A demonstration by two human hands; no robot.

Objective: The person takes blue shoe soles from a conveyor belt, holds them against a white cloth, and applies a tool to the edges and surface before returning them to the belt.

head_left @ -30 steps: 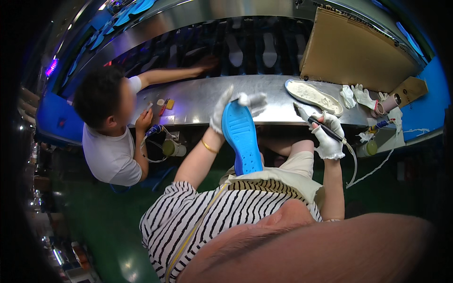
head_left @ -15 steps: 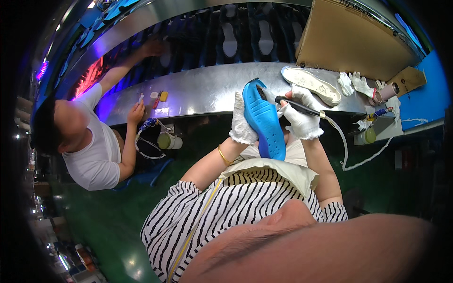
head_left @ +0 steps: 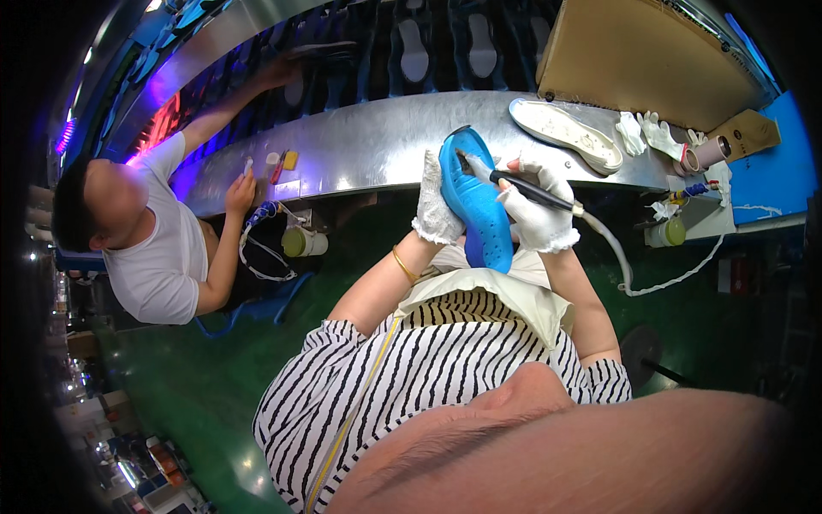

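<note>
L hand (head_left: pixel 435 204): gloved, fingers wrapped on left edge of blue sole (head_left: pixel 476 204), held upright.
Sole: betw. both hands, above lap.
R hand (head_left: pixel 537 210): gloved, fingers pinched on black pen tool (head_left: pixel 524 189); tip touches sole, cord (head_left: pixel 618 259) trails right.

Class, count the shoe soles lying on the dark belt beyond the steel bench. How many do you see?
2 pale soles show clearly: one left, one right of it. Darker shapes nearby may be more, and the cardboard may hide others.
</note>
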